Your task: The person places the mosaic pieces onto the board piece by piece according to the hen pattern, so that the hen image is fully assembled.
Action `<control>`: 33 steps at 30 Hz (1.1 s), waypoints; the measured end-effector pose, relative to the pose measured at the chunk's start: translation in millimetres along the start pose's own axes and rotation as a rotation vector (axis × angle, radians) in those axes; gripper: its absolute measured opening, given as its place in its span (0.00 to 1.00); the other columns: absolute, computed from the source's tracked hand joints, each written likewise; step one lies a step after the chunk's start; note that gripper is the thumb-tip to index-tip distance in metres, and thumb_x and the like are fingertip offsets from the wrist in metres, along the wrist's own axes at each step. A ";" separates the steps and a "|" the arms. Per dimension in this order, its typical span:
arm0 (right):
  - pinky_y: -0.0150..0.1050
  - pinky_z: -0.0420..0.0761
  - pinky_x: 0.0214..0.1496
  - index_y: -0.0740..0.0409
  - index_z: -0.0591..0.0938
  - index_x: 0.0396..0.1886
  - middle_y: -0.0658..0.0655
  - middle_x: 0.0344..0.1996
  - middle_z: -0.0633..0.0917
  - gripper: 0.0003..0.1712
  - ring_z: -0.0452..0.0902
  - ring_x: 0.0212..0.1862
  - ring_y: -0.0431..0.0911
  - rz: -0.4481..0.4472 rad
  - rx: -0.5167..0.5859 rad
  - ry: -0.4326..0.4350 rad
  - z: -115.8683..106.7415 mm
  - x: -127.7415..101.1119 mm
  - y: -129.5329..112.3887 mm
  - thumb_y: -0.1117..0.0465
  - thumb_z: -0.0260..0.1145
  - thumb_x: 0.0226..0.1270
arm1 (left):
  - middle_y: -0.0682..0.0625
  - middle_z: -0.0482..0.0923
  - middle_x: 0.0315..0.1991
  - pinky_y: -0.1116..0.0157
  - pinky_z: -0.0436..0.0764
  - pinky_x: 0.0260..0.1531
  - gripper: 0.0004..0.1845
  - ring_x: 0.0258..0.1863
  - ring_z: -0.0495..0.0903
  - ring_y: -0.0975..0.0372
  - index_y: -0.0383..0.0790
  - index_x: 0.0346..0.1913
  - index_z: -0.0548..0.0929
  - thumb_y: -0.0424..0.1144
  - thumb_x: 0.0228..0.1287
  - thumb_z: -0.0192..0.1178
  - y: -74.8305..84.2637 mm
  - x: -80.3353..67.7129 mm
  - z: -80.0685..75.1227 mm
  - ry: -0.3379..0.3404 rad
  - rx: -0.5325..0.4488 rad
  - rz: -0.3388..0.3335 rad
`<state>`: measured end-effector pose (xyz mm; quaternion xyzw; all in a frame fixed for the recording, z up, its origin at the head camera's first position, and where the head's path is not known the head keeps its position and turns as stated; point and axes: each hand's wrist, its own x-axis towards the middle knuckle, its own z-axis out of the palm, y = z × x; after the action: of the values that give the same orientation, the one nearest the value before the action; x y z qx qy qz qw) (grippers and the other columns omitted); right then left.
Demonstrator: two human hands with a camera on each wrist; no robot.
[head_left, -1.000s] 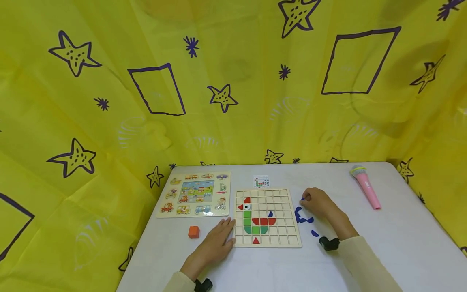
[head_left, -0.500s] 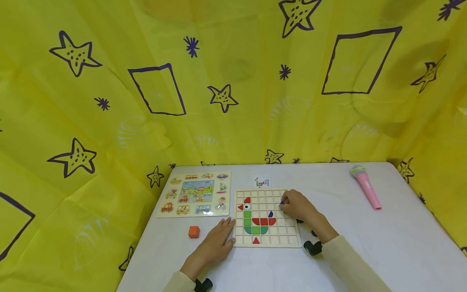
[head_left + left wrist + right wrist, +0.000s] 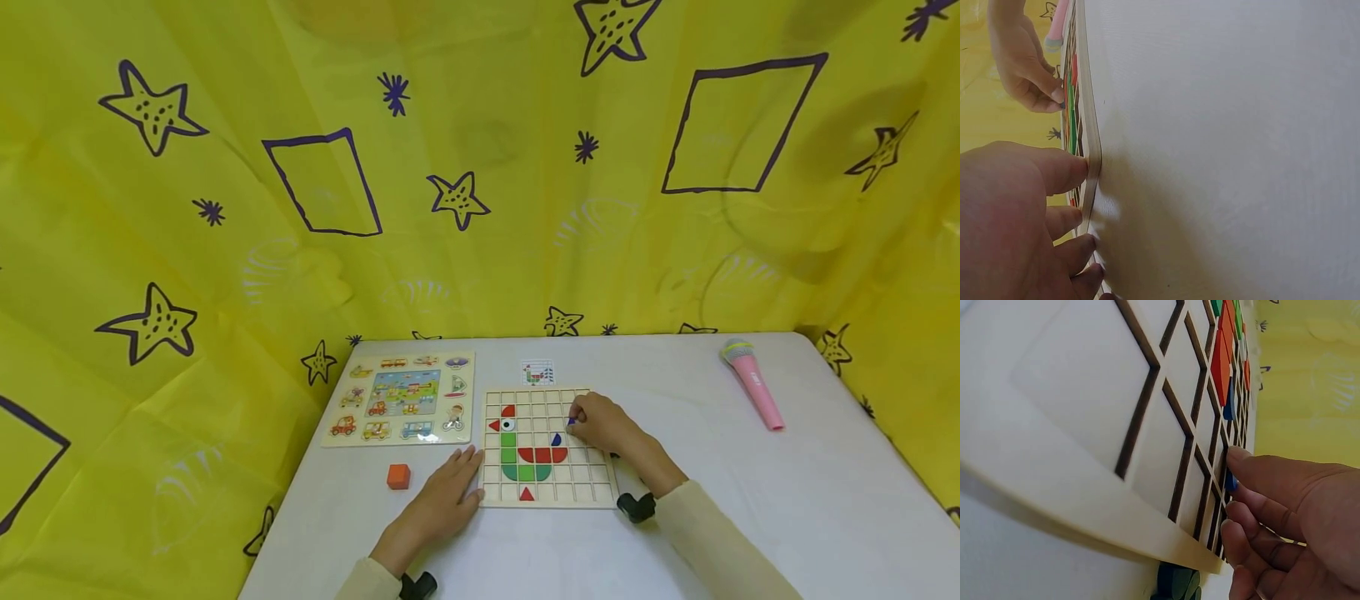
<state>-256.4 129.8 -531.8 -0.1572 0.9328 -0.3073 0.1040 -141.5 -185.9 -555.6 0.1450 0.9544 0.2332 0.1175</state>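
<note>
My right hand (image 3: pixel 607 425) pinches a small blue piece (image 3: pixel 1232 481) between thumb and fingers, close over the upper right squares of the wooden grid board (image 3: pixel 581 493). To the left of these fingers, another blue piece (image 3: pixel 557 439) lies in a square above the red pieces (image 3: pixel 542 456). Red, green and white pieces form a bird shape on the board, with a red triangle (image 3: pixel 527 494) at the bottom. My left hand (image 3: pixel 446 492) lies with extended fingers against the board's left edge; its fingertips touch the rim in the left wrist view.
Loose blue pieces (image 3: pixel 1175 581) lie beside the board's right edge, mostly hidden by the right arm in the head view. A small pattern card (image 3: pixel 537 372) sits behind the board. Around them are a picture puzzle (image 3: pixel 345 408), an orange cube (image 3: pixel 399 477) and a pink microphone (image 3: pixel 756 392).
From the loose blue pieces on the right, my right hand has moved left over the board, carrying the pinched blue piece. My left hand has stayed at the board's edge.
</note>
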 end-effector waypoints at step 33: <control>0.45 0.82 0.44 0.64 0.84 0.49 0.59 0.39 0.82 0.11 0.76 0.41 0.51 0.127 0.008 0.056 -38.9 -12.8 22.1 0.61 0.66 0.76 | 0.47 0.57 0.85 0.41 0.61 0.79 0.35 0.84 0.53 0.46 0.45 0.84 0.61 0.48 0.80 0.54 1.1 -1.6 -2.3 0.013 -0.002 0.032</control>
<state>-260.8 172.2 -513.2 -0.0884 0.9422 -0.3080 0.0979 -140.4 -186.4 -552.8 0.1585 0.9525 0.2369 0.1076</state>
